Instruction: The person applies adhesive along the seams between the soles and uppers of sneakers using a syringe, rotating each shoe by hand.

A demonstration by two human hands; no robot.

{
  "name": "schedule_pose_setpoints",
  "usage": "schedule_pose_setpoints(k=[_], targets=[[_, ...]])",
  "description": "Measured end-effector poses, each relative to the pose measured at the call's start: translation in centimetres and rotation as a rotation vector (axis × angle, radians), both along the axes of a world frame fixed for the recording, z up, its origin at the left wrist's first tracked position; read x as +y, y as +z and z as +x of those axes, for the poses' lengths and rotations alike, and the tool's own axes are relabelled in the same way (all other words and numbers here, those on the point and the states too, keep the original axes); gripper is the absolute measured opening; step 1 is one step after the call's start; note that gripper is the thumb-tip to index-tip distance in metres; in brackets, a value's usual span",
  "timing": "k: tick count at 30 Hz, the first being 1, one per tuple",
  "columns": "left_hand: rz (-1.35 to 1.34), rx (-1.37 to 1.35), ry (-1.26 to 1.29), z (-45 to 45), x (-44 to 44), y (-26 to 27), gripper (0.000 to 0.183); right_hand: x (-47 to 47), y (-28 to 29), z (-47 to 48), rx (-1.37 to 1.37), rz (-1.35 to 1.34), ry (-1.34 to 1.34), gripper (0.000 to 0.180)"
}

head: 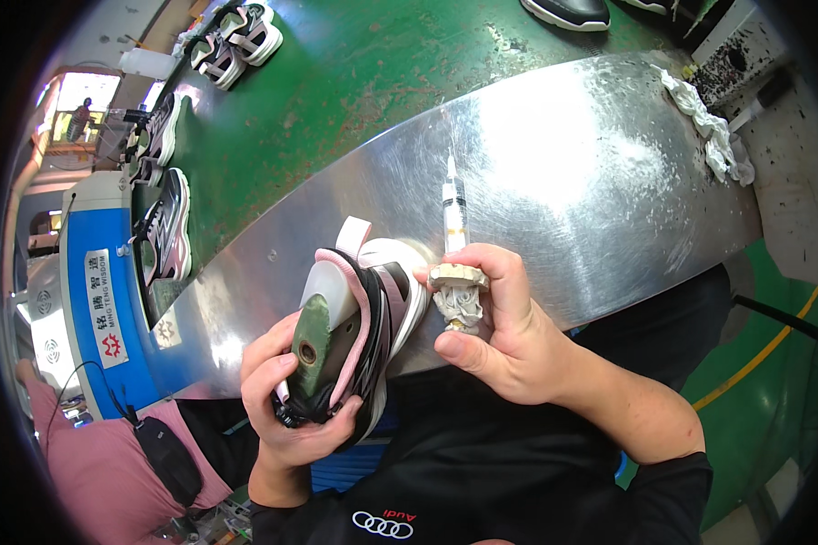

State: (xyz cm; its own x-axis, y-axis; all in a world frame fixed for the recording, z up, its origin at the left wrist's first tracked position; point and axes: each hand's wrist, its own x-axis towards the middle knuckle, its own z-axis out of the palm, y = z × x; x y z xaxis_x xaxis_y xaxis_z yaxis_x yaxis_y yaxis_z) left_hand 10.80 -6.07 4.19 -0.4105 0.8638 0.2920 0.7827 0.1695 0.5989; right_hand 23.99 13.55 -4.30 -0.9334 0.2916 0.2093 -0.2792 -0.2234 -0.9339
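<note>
My left hand (286, 402) grips a sneaker (375, 320) by its collar and tongue area. The shoe is black, pink and white, tilted on its side, with a white heel pull tab. A shoe last (313, 340) with a green top plate and a round hole fills its opening. My right hand (511, 320) holds a syringe (455, 211), its tip pointing away from me. Whitish material is built up around the syringe's flange and plunger end, and my thumb lies against that end. The syringe tip is apart from the shoe.
Beneath the hands runs a shiny metal ledge (300, 211) beside a green conveyor belt (354, 75). Several sneakers (167, 225) stand along the belt's far left side. A black shoe (572, 10) is at the top. Crumpled white cloth (705, 129) lies right. A person in pink (102, 470) is at left.
</note>
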Motion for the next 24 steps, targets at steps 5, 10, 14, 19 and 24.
schedule_pose_setpoints(k=[5,10,14,19,24], targets=[[0.006,-0.124,0.088,-0.4,-0.3,-0.1,0.071,1.7,0.1,1.4,-0.010,0.131,-0.258,0.058],[0.042,-0.133,0.149,-2.2,-0.3,0.9,0.065,7.3,1.3,4.7,-0.044,0.755,-0.562,0.058],[0.042,-0.163,0.220,-5.7,4.8,1.8,0.055,8.7,1.2,5.5,-0.134,0.898,-0.693,0.052],[0.121,-0.210,0.197,-11.7,18.8,1.7,0.046,8.5,1.1,5.0,-0.216,1.036,-0.653,0.051],[0.100,-0.429,0.102,-13.6,30.9,1.7,0.049,8.3,1.8,5.0,-0.234,1.020,-0.666,0.052]])
